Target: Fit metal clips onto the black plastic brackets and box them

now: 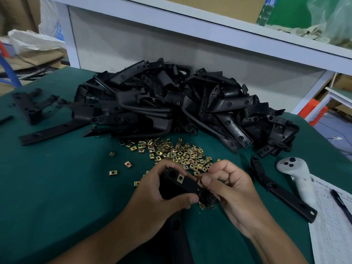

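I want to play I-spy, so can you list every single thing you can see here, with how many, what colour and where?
bracket pile: many, black, back middle of the table
loose brackets: several, black, table's left and right sides
metal clips: many, brassy gold, scattered before the pile
held bracket: one, black, one clip already on it
table: one, green top
controller: one, white, right
pen: one, dark, on printed paper, far right
left hand: grips the held bracket
right hand: pinches at the bracket's edge, seemingly a clip

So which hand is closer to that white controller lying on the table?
Right. The right hand sits just left of the white plastic controller; the left hand is farther away, beyond the right one.
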Demonstrator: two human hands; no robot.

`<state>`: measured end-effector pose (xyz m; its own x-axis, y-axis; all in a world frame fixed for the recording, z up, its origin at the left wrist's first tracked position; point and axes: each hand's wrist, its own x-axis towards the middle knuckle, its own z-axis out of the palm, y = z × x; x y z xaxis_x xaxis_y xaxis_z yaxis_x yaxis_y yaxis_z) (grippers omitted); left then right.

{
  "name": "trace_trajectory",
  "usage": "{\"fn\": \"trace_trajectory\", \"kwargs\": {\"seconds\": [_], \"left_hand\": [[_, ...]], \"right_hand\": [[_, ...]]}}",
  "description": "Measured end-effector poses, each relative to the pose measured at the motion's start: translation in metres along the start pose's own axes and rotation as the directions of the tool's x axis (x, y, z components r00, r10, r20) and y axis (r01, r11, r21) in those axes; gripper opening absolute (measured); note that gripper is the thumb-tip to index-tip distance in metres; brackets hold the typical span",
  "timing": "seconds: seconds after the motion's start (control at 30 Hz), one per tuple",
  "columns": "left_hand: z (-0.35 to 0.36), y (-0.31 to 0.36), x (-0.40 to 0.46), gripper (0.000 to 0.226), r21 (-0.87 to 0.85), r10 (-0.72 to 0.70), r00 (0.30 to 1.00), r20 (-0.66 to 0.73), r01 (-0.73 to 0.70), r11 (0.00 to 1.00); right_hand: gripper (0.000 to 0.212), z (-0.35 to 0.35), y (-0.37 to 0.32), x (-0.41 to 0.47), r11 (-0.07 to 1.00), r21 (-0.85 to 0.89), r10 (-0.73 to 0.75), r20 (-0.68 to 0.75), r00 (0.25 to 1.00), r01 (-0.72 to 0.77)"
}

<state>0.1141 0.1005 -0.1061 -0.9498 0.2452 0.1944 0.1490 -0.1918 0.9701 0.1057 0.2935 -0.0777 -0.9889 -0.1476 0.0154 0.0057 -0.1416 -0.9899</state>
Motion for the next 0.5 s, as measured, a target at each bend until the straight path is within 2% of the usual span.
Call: {"fn": "trace_trajectory", "kwargs": {"seconds": [0.1, 0.17, 0.27, 0.4, 0.5], "left_hand": [[-0.0005, -0.0005, 0.0004, 0.036, -0.008, 0.003, 1.000, 0.008, -0.003, 1.000], [-0.0017, -0.0006, 0.0008, 0.037, -0.012, -0.006, 1.000, 0.024, 0.006, 1.000], [-0.0032, -0.0006, 0.0012, 0.040, -0.005, -0.028, 0.999, 0.029, 0.028, 1.000], [-0.0026, -0.0004, 0.0003, 0.040, 0.000, -0.043, 0.999, 0.029, 0.043, 0.999], [-0.0011, 0.0009, -0.0005, 0.037, -0.020, -0.060, 0.997, 0.046, 0.061, 0.998]], "right_hand": [[0.021, -0.0007, -0.0023, -0.0011, 0.998, -0.045, -0.031, 0.034, 0.999, 0.033], [0.017, -0.0018, -0.0027, -0.0007, 0.998, -0.043, -0.038, 0.050, 0.998, 0.041], [0.024, -0.0021, -0.0030, -0.0010, 0.999, 0.003, -0.039, 0.043, 0.998, 0.039], [0.021, -0.0005, 0.0001, -0.0015, 0.991, 0.126, 0.044, 0.032, 0.999, -0.048], [0.039, 0.0009, 0.0020, -0.0018, 0.990, 0.122, 0.069, 0.030, 0.997, -0.072]]}}
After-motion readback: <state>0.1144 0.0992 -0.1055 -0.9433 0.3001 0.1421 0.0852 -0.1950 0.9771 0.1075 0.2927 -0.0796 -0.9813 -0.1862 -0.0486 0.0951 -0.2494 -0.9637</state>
